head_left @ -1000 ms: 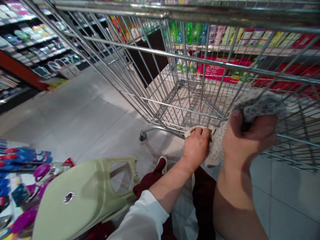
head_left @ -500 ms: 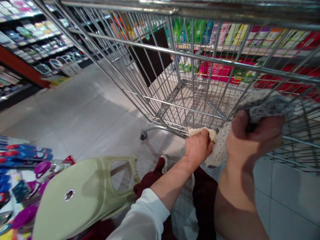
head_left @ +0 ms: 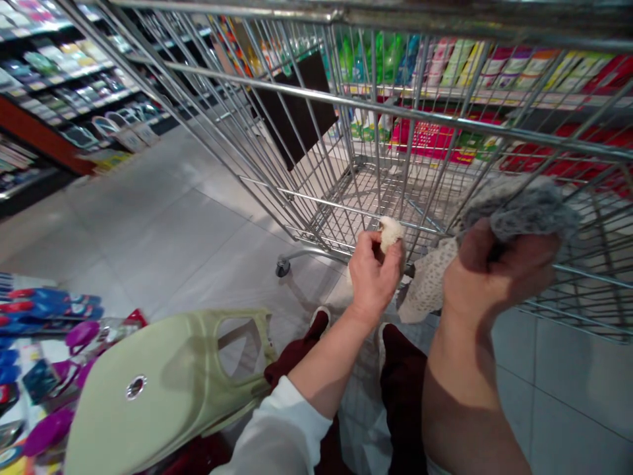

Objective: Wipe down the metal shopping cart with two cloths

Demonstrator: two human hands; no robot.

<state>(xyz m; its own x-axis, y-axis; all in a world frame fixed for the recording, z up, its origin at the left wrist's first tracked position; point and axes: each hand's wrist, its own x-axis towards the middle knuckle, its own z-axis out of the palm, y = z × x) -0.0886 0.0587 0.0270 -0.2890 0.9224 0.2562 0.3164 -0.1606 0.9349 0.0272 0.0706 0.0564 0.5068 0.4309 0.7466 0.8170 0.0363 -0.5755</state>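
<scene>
My left hand (head_left: 374, 274) pinches a small cream cloth (head_left: 391, 232), which sticks up from between the thumb and fingers in front of the cart's side. To its right, my right hand (head_left: 499, 267) is closed on a bunched grey spotted cloth (head_left: 531, 210). A paler spotted end of cloth (head_left: 428, 280) hangs down to the left of that hand. Both hands are close to the wire side of a metal shopping cart (head_left: 366, 214), whose lower basket shows through the bars.
A pale green plastic stool (head_left: 163, 382) stands at the lower left, beside blue and purple packaged goods (head_left: 54, 310). Shelves of bottles (head_left: 445, 66) are behind the cart. My legs are below my hands.
My left hand has moved up and slightly left with the cream cloth, which now stands up from its fingers. My right hand has shifted only slightly left.
</scene>
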